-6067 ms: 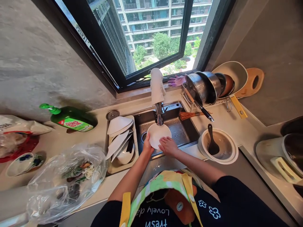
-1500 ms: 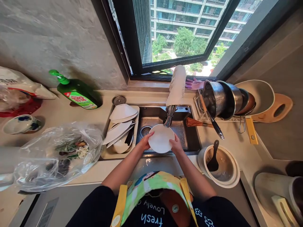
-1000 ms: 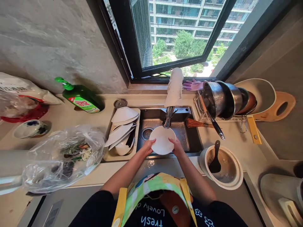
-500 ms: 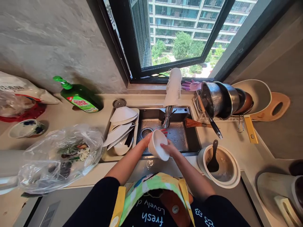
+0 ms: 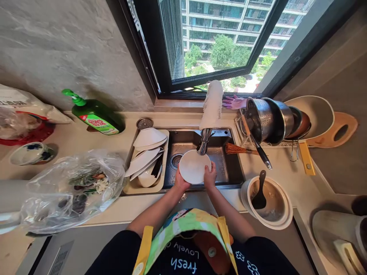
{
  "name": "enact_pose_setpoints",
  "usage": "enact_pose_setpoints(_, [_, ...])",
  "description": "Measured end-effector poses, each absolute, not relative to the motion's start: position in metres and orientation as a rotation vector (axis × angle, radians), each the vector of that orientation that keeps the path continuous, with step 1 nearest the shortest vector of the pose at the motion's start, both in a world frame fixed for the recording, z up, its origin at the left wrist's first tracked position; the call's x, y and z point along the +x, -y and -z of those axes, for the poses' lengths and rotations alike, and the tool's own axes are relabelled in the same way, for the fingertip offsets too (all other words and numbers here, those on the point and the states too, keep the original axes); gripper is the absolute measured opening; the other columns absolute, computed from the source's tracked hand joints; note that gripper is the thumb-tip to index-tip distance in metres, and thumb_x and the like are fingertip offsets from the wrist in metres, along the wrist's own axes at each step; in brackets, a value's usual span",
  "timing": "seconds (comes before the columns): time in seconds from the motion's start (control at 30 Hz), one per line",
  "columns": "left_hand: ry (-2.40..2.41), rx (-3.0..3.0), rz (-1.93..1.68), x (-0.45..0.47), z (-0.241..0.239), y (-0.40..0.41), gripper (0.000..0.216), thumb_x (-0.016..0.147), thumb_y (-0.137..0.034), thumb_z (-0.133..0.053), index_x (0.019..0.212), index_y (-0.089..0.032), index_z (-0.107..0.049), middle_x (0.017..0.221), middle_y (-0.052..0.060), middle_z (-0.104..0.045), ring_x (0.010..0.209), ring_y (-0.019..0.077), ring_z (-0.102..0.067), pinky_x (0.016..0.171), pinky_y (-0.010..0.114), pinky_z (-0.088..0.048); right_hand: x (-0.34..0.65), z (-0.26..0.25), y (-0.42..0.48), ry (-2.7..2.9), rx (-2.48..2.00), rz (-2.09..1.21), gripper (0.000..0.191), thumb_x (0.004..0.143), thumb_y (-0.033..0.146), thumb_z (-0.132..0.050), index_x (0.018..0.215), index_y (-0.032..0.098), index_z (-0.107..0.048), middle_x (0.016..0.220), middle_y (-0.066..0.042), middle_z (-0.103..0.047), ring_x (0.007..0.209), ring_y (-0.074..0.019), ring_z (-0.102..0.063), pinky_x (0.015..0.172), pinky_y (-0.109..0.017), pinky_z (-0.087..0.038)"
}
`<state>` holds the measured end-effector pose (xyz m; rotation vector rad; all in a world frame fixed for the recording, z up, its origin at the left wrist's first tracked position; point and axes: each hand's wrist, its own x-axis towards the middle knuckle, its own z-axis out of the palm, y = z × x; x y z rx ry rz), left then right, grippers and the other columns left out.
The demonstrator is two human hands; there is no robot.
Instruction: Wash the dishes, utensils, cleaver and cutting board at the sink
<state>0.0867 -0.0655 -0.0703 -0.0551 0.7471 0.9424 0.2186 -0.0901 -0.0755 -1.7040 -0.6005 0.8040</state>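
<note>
Gripping opposite edges of one white bowl (image 5: 194, 167), the two hands meet in front of the body, over the near part of the sink (image 5: 226, 173). The left hand (image 5: 181, 181) curls around the bowl's lower left edge, while the right hand (image 5: 210, 175) pinches the right edge, its thumb laid over the round face. Both are partly closed on the bowl; how the fingers sit underneath is hidden. This two-sided hold probably keeps a slick, round piece level and lets it be turned.

Just beyond the hands, the faucet (image 5: 203, 142) reaches toward the bowl's far edge, so the bowl seems held there to sit beneath its mouth; whether water runs, I cannot tell. A pale cloth (image 5: 212, 105) wraps the upper part of the faucet, perhaps to limit splashing or to dry there.

Beside the left hand, a cream tray (image 5: 143, 189) holds leaning white dishes (image 5: 145, 158) and dark utensils (image 5: 156, 167), likely kept close so that little reaching is needed. Farther left of that hand lie a clear plastic bag (image 5: 71, 191) with food scraps and a green bottle (image 5: 97, 116), both apart from the basin.

To the right of the right hand, a white pot (image 5: 244, 196) stands with a black paddle (image 5: 259, 194) leaning inside, its handle up, presumably for easy grasping. Beyond it, nested pans (image 5: 269, 118) rest on edge, which would help them drain.
</note>
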Motion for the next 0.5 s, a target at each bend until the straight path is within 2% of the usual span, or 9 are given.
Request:
enact_pose_setpoints(0.07, [-0.792, 0.045, -0.949, 0.083, 0.067, 0.057, 0.059, 0.082, -0.057, -0.054, 0.123, -0.015, -0.057, 0.108, 0.013, -0.07, 0.115, 0.0308, -0.059, 0.101, 0.049, -0.044, 0.223, 0.07, 0.088, 0.533, -1.527, -0.921, 0.048, 0.069, 0.029, -0.051, 0.117, 0.02, -0.052, 0.11, -0.006, -0.067, 0.094, -0.018, -0.061, 0.084, -0.03, -0.048])
enact_pose_setpoints(0.17, [-0.97, 0.217, -0.881, 0.076, 0.071, 0.046, 0.053, 0.072, -0.029, -0.072, 0.119, -0.012, -0.056, 0.102, 0.013, -0.072, 0.103, 0.0278, -0.065, 0.097, 0.045, -0.048, 0.228, 0.053, 0.09, 0.51, -1.21, -1.214, 0.063, 0.06, 0.02, -0.056, 0.123, 0.022, -0.052, 0.118, -0.003, -0.065, 0.102, -0.0179, -0.061, 0.085, -0.028, -0.049])
enact_pose_setpoints(0.23, [-1.037, 0.358, -0.798, 0.07, 0.075, 0.042, 0.054, 0.063, -0.015, -0.076, 0.114, -0.011, -0.058, 0.096, 0.013, -0.073, 0.094, 0.0266, -0.068, 0.093, 0.043, -0.05, 0.233, 0.041, 0.092, 0.496, -1.073, -1.436, 0.065, 0.058, 0.018, -0.06, 0.123, 0.023, -0.053, 0.116, -0.002, -0.067, 0.101, -0.0197, -0.063, 0.081, -0.027, -0.051])
enact_pose_setpoints(0.37, [-1.159, 0.813, -0.542, 0.061, 0.07, 0.034, 0.049, 0.063, -0.019, -0.076, 0.108, -0.009, -0.061, 0.1, 0.016, -0.071, 0.094, 0.0305, -0.067, 0.089, 0.044, -0.051, 0.243, 0.029, 0.092, 0.342, -1.021, -1.743, 0.053, 0.066, 0.024, -0.064, 0.119, 0.019, -0.058, 0.1, -0.005, -0.073, 0.084, -0.022, -0.068, 0.068, -0.031, -0.055])
enact_pose_setpoints(0.43, [-1.399, 1.178, -0.424, 0.065, 0.064, 0.032, 0.052, 0.068, -0.024, -0.074, 0.116, -0.008, -0.058, 0.109, 0.022, -0.068, 0.103, 0.0361, -0.063, 0.091, 0.049, -0.048, 0.243, 0.032, 0.091, 0.201, -1.056, -1.761, 0.046, 0.068, 0.022, -0.062, 0.113, 0.017, -0.061, 0.093, -0.005, -0.074, 0.077, -0.0215, -0.069, 0.065, -0.031, -0.056])
enact_pose_setpoints(0.5, [-1.644, 1.558, -0.348, 0.078, 0.059, 0.033, 0.061, 0.077, -0.028, -0.067, 0.13, -0.006, -0.048, 0.124, 0.029, -0.058, 0.116, 0.0419, -0.056, 0.096, 0.056, -0.042, 0.237, 0.038, 0.091, 0.084, -1.062, -1.708, 0.042, 0.068, 0.019, -0.061, 0.11, 0.016, -0.062, 0.091, -0.005, -0.075, 0.079, -0.0218, -0.07, 0.069, -0.033, -0.057])
